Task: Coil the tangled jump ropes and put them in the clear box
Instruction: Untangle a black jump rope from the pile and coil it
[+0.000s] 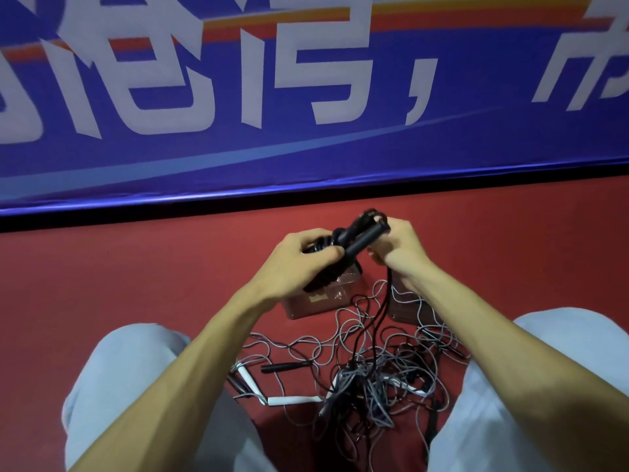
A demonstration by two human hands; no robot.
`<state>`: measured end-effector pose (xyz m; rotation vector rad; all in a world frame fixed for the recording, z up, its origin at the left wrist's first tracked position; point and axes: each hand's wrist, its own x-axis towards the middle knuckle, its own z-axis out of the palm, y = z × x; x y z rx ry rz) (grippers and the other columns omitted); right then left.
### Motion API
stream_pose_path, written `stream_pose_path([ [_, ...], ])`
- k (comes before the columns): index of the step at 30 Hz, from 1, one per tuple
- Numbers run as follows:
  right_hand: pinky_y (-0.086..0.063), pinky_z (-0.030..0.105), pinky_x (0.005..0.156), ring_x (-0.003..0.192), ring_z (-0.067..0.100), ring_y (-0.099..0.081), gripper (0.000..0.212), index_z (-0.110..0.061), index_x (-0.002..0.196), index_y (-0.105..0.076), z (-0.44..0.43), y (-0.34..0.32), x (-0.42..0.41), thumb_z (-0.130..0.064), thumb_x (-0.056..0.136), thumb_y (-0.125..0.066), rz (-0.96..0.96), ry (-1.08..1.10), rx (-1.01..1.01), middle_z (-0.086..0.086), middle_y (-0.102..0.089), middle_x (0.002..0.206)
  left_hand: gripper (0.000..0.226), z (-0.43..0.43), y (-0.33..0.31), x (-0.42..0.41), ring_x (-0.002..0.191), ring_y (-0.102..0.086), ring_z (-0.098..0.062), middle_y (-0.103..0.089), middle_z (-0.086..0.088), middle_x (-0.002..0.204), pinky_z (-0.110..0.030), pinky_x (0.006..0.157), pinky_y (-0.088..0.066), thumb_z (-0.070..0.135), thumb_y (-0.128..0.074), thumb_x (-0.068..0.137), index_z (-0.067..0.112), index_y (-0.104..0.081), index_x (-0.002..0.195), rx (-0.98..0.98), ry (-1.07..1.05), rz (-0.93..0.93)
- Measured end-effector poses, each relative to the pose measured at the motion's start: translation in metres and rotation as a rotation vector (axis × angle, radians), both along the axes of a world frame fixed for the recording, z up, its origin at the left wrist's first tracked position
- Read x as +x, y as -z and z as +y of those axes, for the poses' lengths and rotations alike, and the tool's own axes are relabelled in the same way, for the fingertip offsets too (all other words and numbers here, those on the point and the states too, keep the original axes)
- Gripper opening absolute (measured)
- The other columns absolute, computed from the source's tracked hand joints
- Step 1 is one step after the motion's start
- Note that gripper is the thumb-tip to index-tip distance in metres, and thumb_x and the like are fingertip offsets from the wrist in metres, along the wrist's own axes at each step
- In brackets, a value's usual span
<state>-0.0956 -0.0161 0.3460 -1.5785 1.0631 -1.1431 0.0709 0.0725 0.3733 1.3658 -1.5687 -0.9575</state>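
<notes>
The black jump rope (360,245) is held above the clear box (321,303). The left hand (299,260) clenches its coiled part; the right hand (398,247) grasps the handle end with curled fingers. The grey tangled ropes (377,373) lie on the red floor (136,267) between the knees.

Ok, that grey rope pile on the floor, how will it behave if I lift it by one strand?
Probably floppy: the grey rope pile lies in loose thin loops, so it should sag. Likely drags neighbours along, since a black cord and a white handle look tangled into it.
</notes>
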Motion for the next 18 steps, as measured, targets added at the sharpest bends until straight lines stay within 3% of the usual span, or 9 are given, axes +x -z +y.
stream_pose_path([
  [2,-0.031,0.014,0.041,0.039,-0.001,-0.044,0.025,0.0,0.076,-0.065,0.004,0.0,0.005,-0.009,0.096,-0.054,0.142,-0.074,-0.015,-0.007,-0.056,0.05,0.012,0.0,-0.005,0.001,0.056,-0.06,-0.011,-0.065,-0.002,0.076,-0.021,0.048,-0.048,0.013,-0.056,0.095,0.017,-0.067,0.098,0.017,-0.074,0.167],
  [4,-0.033,0.018,0.038,0.04,0.009,-0.045,0.045,-0.006,0.071,-0.06,0.009,-0.001,0.008,-0.036,0.101,-0.044,0.24,-0.188,0.084,-0.002,-0.05,0.05,0.025,-0.002,-0.008,0.005,0.06,-0.064,-0.012,-0.068,-0.001,0.087,-0.024,0.048,-0.05,0.016,-0.055,0.095,0.027,-0.064,0.116,0.036,-0.155,0.281],
  [7,-0.046,0.024,0.045,0.047,0.019,-0.055,0.058,-0.003,0.071,-0.059,0.013,-0.004,0.009,-0.047,0.1,-0.036,0.215,-0.385,0.227,0.0,-0.039,0.047,0.032,-0.003,-0.008,0.009,0.063,-0.062,-0.019,-0.068,-0.001,0.084,-0.028,0.05,-0.052,0.017,-0.053,0.095,0.032,-0.065,0.12,0.049,-0.168,0.343],
  [8,-0.048,0.025,0.049,0.051,0.02,-0.059,0.055,-0.004,0.073,-0.06,0.013,-0.004,0.008,-0.048,0.099,-0.038,0.261,-0.434,0.238,0.001,-0.042,0.049,0.03,-0.003,-0.009,0.008,0.063,-0.06,-0.021,-0.067,-0.002,0.082,-0.028,0.051,-0.052,0.016,-0.052,0.095,0.028,-0.067,0.119,0.045,-0.161,0.355],
  [10,-0.046,0.022,0.056,0.06,0.017,-0.06,0.036,-0.012,0.079,-0.062,0.01,0.002,0.004,-0.043,0.095,-0.052,0.528,-0.508,0.139,0.002,-0.057,0.061,0.028,-0.002,-0.01,0.008,0.062,-0.059,-0.023,-0.066,-0.005,0.079,-0.029,0.052,-0.051,0.015,-0.051,0.096,0.02,-0.067,0.118,0.04,-0.139,0.418],
  [13,-0.052,0.033,0.081,0.088,0.018,-0.063,0.016,-0.02,0.099,-0.065,0.0,0.023,0.0,-0.034,0.09,-0.065,0.893,-0.491,0.022,0.0,-0.069,0.101,0.025,-0.003,-0.014,0.008,0.063,-0.058,-0.026,-0.062,-0.01,0.08,-0.036,0.058,-0.052,0.019,-0.047,0.097,0.018,-0.066,0.113,0.051,-0.077,0.549],
  [16,-0.045,0.033,0.098,0.111,0.017,-0.058,0.029,-0.014,0.125,-0.056,0.001,0.029,0.002,-0.025,0.098,-0.053,0.879,-0.49,0.061,0.001,-0.065,0.121,0.021,-0.003,-0.016,0.01,0.063,-0.057,-0.027,-0.058,-0.015,0.083,-0.035,0.054,-0.052,0.022,-0.045,0.098,0.021,-0.066,0.101,0.024,-0.088,0.601],
  [18,-0.045,0.031,0.085,0.098,0.017,-0.061,0.021,-0.009,0.12,-0.05,0.002,0.027,0.004,-0.019,0.102,-0.044,0.753,-0.511,0.151,0.006,-0.07,0.109,0.019,-0.007,-0.014,0.015,0.065,-0.056,-0.027,-0.06,-0.014,0.083,-0.035,0.057,-0.053,0.023,-0.05,0.097,0.021,-0.068,0.1,-0.01,-0.204,0.567],
])
